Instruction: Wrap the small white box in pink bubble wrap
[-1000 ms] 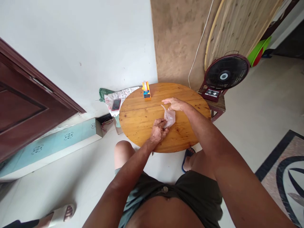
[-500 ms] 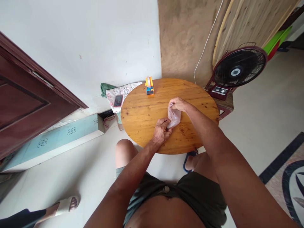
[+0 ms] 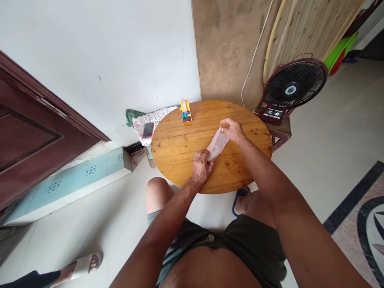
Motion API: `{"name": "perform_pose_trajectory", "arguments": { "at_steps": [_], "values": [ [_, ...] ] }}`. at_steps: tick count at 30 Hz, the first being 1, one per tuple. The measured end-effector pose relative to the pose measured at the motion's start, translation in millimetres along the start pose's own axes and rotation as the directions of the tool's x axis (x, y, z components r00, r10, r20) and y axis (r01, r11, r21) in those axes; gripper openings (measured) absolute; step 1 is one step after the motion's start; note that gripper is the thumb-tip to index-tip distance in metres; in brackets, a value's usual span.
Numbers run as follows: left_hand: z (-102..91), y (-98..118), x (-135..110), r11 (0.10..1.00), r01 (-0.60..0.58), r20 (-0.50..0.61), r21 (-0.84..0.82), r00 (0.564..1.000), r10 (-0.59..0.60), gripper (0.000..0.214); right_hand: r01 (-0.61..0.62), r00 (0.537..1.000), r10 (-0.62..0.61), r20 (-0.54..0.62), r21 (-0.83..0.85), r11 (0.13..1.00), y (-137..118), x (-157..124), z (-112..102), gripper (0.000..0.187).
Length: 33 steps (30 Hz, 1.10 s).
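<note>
A thin clear plastic bag (image 3: 216, 144) is stretched between my two hands above the round wooden table (image 3: 177, 148). My left hand (image 3: 201, 166) pinches its near end, fingers closed. My right hand (image 3: 232, 129) grips the far end, fingers curled shut. The bag runs diagonally from lower left to upper right. A small orange and blue block object (image 3: 185, 111) stands at the table's far edge, apart from both hands.
A dark red floor fan (image 3: 289, 91) stands on a low stool to the right of the table. Printed paper and a green cloth (image 3: 145, 123) lie on the floor behind the table. Another person's sandalled foot (image 3: 85, 265) shows at lower left. A wooden door (image 3: 36, 132) is left.
My right hand has drawn the bag's far end away and to the right, pulling the crumpled bag out into a long strip. My left hand has kept its hold.
</note>
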<state>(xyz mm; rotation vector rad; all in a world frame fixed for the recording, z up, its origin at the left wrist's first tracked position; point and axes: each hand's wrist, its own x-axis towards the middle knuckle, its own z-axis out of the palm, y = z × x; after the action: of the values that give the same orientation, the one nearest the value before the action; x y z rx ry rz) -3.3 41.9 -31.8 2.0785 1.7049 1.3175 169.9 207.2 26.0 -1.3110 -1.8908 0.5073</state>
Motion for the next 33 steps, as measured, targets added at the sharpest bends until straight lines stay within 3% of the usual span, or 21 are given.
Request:
{"name": "perform_pose_trajectory", "arguments": {
  "at_steps": [2,3,6,9,13,18,23,28,30,33],
  "values": [
    [0.2,-1,0,1.0,0.007,-0.005,-0.008,1.0,-0.007,0.035,0.097,0.985,-0.112,-0.134,-0.109,0.989,-6,-21,-8,0.028],
    [0.4,-1,0,1.0,0.012,-0.008,-0.012,1.0,-0.012,0.035,0.146,0.979,-0.165,-0.121,-0.15,0.978,-9,-34,-12,0.027],
    [0.8,0,2,1.0,0.018,-0.01,-0.025,1.0,-0.019,0.036,0.331,0.943,-0.313,0.113,-0.224,0.917,-20,-75,-15,0.029],
    [1.5,0,4,0.999,0.02,-0.015,-0.046,1.0,-0.02,0.036,0.487,0.854,-0.405,0.326,-0.228,0.843,-29,-98,-9,0.037],
    [0.1,-1,7,0.998,0.033,-0.003,-0.059,0.999,-0.034,0.033,0.559,0.804,-0.434,0.406,-0.27,0.784,-31,-101,2,0.04],
    [-6.4,-3,13,0.997,-0.077,0.088,-0.005,0.993,0.077,0.027,0.542,0.82,-0.411,0.399,-0.31,0.781,-24,-101,7,0.04],
    [-3.0,-6,16,0.958,-0.286,0.171,-0.007,0.944,0.283,0.027,0.53,0.826,-0.397,0.4,-0.312,0.788,-14,-101,12,0.039],
    [2.9,-4,12,0.941,-0.34,0.2,0.004,0.922,0.332,0.03,0.533,0.828,-0.408,0.384,-0.315,0.785,-8,-101,11,0.039],
    [3.3,-3,11,0.942,-0.336,0.21,0.024,0.923,0.324,0.036,0.492,0.862,-0.405,0.304,-0.309,0.814,-7,-102,5,0.043],
    [3.9,-2,10,0.946,-0.32,0.216,0.046,0.928,0.303,0.042,0.303,0.951,-0.306,0.038,-0.295,0.906,-2,-100,-5,0.047]
  ]
}}
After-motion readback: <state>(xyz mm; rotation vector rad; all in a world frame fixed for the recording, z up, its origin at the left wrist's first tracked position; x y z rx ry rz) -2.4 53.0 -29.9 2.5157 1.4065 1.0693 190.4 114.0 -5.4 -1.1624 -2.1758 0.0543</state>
